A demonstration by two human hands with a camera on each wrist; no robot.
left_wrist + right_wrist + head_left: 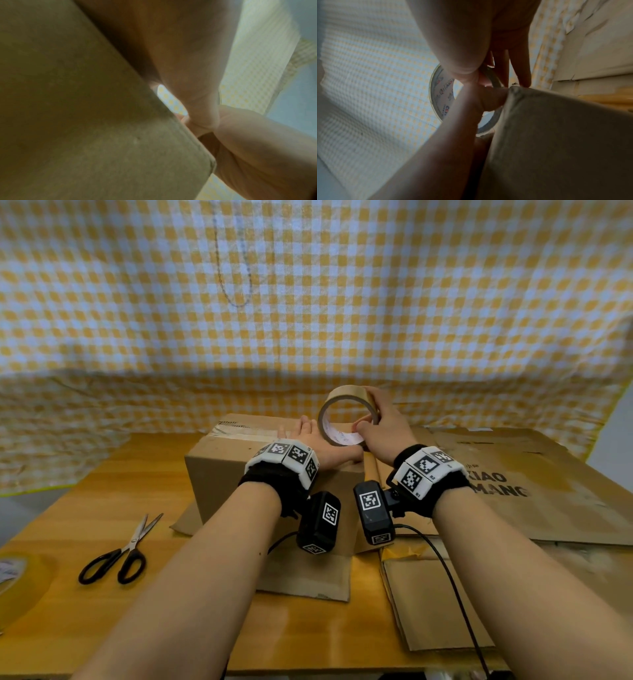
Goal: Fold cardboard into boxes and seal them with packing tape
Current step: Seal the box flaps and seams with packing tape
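Observation:
A closed brown cardboard box (pixel 222 474) stands on the wooden table (pixel 102 474), with clear tape along the left part of its top seam. My left hand (pixel 318 440) lies flat on the box top near its right end, fingers straight. My right hand (pixel 380 422) grips a brown roll of packing tape (pixel 342 395), held upright on edge over the box's right end, thumb inside the ring. In the right wrist view the tape roll (pixel 440 94) shows behind my thumb, beside the box corner (pixel 556 135). The left wrist view shows the box side (pixel 68 108) up close.
Black-handled scissors (pixel 116 553) lie on the table at the left. A second tape roll (pixel 13 573) sits at the far left edge. Flattened cardboard sheets (pixel 513 474) cover the right side, and one lies under the box. A yellow checked cloth (pixel 308 302) hangs behind.

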